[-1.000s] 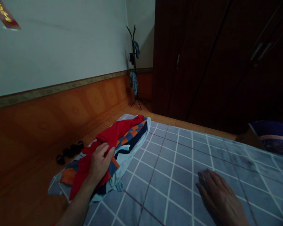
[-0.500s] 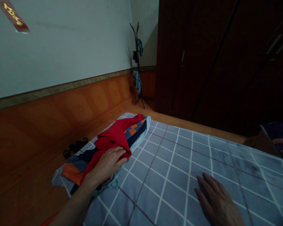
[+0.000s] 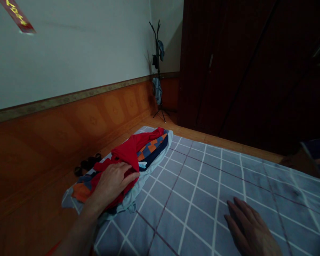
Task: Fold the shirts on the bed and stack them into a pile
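Head view: hands well apart. My left hand (image 3: 112, 180), at eight o'clock, lay on the red garment (image 3: 128, 146), fingers bent, thumb spread; couldn't tell if gripping. My right hand (image 3: 252, 227), four o'clock, open, palm toward checked cover (image 3: 182, 199), contact unclear.

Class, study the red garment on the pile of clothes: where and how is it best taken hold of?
Probably by the bunched fold just beyond the thumb of the left hand, pinched from the side facing the checked sheet. The red garment lies uppermost, its cloth gathered there and its edge turned that way, while the left hand covers its nearer part.
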The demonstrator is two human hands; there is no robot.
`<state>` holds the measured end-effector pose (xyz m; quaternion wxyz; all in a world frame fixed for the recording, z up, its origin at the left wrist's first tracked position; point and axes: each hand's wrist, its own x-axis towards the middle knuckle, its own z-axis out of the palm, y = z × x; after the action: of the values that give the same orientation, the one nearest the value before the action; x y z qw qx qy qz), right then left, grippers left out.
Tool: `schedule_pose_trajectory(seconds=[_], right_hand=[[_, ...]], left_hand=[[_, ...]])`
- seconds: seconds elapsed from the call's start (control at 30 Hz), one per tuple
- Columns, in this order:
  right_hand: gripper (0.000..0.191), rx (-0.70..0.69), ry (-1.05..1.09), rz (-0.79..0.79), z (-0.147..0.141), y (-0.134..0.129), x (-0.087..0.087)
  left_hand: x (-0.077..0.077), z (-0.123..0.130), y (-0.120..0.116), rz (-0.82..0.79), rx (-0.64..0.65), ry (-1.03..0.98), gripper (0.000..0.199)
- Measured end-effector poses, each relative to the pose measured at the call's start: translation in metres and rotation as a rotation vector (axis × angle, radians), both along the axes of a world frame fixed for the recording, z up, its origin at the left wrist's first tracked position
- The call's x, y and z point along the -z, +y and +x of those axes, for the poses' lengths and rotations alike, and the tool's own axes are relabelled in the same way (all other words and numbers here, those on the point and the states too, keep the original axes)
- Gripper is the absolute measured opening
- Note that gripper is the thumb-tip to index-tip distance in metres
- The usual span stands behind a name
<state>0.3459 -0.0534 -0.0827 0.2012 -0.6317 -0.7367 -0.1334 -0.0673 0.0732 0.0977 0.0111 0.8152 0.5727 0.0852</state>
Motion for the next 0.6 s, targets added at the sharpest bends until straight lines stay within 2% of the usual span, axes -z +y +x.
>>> schedule_pose_trajectory(seconds=[0.13,0.2,0.27,0.3,0.37,0.47,0.53,0.6], right_hand=[[0.043,-0.009,-0.003,-0.023,0.002,-0.001,0.002],[0.043,-0.002,-0.012,-0.025,0.002,-0.002,0.002],[0.045,0.021,-0.007,-0.015,0.001,-0.002,0.001],[0.046,0.033,0.0,-0.014,-0.001,-0.002,0.0],[0.047,0.05,0.014,-0.017,-0.003,-0.001,-0.001],[0.047,0.059,0.016,-0.02,-0.005,0.0,-0.003],[0.047,0.056,0.009,-0.016,-0.006,0.0,-0.004],[0.047,0.053,0.004,-0.005,-0.006,-0.001,-0.004]], left_hand=[[0.017,0.002,-0.001,-0.044,0.015,0.187,0.039],[0.026,0.0,0.001,-0.065,0.045,0.249,0.032],[0.028,-0.002,0.005,-0.054,0.067,0.234,0.017],[0.024,-0.002,0.007,-0.036,0.077,0.188,0.017],[0.005,-0.003,0.013,0.035,0.079,0.02,0.024],[-0.039,-0.005,0.024,0.238,-0.009,-0.379,0.026],[-0.063,-0.002,0.032,0.34,-0.075,-0.796,0.022],[-0.07,0.007,0.04,0.295,-0.09,-1.249,0.02]])
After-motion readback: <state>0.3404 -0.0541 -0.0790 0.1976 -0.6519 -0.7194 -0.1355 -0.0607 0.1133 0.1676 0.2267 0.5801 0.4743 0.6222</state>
